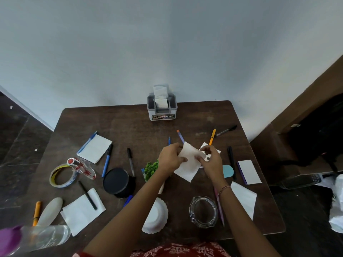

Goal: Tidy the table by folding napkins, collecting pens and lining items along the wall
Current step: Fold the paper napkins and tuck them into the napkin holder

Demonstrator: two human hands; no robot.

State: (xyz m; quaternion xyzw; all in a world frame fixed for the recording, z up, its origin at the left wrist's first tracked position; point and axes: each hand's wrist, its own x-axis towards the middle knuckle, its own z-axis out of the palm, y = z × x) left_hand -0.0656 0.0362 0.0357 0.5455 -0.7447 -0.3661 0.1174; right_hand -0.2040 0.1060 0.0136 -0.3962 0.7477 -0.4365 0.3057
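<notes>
Above the middle of the brown table (pixel 141 125), my left hand (pixel 169 157) and my right hand (pixel 211 160) both pinch one white napkin (pixel 189 164) and hold it lifted. Other white napkins lie at the back left (pixel 95 148), the front left (pixel 81 213), the right (pixel 249 171) and the front right (pixel 245 198). Several pens lie scattered: a blue one (pixel 107 160), black ones (pixel 130 161) (pixel 231 162) and an orange one (pixel 212 136). A grey napkin holder (pixel 162 107) stands against the wall.
A tape roll (pixel 62 176), a tape dispenser (pixel 83 167), a black round lid (pixel 117 181), a small green plant (pixel 151 168), a white fluted cup (pixel 156 217), a glass jar (pixel 203 211) and a clear bottle (pixel 42 236) stand around my arms.
</notes>
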